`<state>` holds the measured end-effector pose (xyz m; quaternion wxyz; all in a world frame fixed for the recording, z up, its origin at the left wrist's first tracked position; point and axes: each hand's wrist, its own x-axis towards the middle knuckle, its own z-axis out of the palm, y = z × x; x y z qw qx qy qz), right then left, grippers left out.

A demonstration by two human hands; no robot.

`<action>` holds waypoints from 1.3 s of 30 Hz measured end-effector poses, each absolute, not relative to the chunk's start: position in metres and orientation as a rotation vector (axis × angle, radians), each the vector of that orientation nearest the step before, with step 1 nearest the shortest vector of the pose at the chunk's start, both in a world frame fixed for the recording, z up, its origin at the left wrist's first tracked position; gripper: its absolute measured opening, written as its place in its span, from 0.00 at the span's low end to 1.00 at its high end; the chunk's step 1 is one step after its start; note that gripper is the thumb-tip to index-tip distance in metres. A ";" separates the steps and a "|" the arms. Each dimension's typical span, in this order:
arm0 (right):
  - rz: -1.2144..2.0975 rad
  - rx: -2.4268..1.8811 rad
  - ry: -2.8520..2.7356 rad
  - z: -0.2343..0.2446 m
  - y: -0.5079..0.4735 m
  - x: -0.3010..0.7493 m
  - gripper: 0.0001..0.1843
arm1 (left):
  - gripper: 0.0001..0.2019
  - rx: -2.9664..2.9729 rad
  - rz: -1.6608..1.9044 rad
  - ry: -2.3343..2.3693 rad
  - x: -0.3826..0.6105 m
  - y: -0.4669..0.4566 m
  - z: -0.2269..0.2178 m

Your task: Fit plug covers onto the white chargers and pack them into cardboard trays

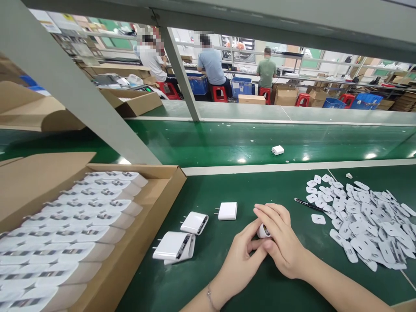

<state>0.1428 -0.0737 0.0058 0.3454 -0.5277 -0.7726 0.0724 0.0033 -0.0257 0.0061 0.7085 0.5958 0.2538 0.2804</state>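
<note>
Between my two hands, low over the green bench, is a white charger (pixel 262 232), mostly covered by the fingers. My left hand (pixel 244 247) grips it from the left with thumb and fingers. Across its top and right side lie the fingers of my right hand (pixel 281 240), closed about it. To the left rest a white charger with metal prongs (pixel 227 211), another with its slotted end showing (pixel 194 222), and a pair lying one against the other (pixel 172 245). A heap of white plastic face plates (pixel 367 221) spreads to the right, with black tweezers (pixel 308 203) at its near-left edge.
An open cardboard box (pixel 162 195) at the left holds rows of white chargers (pixel 81 229). Beyond the white strip, one charger (pixel 277 150) lies on the green belt (pixel 221 143). A slanted grey post (pixel 87 86) crosses the left side. Several people sit on red stools far behind.
</note>
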 end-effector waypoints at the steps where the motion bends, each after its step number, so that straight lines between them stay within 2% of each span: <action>1: 0.252 -1.354 -1.995 0.008 -0.074 0.142 0.29 | 0.20 1.304 0.616 0.561 0.003 -0.025 0.007; 8: 0.589 -1.314 -1.953 0.021 -0.080 0.143 0.33 | 0.17 1.153 0.612 0.608 0.003 -0.019 0.011; 11: 0.501 -1.368 -1.914 0.022 -0.079 0.152 0.30 | 0.18 1.103 0.630 0.608 -0.002 -0.015 0.014; 15: 0.317 -1.313 -1.942 0.024 -0.075 0.164 0.18 | 0.17 1.110 0.663 0.603 -0.009 -0.012 0.016; 24: 0.285 -1.177 -1.916 0.027 -0.074 0.164 0.14 | 0.15 1.139 0.672 0.540 -0.009 -0.010 0.017; 32: -0.277 -1.229 -2.103 0.027 -0.070 0.178 0.16 | 0.14 1.230 0.745 0.560 -0.012 -0.009 0.014; 35: -0.372 -1.336 -1.957 0.024 -0.071 0.179 0.21 | 0.14 1.279 0.796 0.593 -0.014 -0.010 0.015; 39: -0.513 -1.218 -2.115 0.021 -0.072 0.172 0.21 | 0.14 1.306 0.850 0.600 -0.015 -0.010 0.015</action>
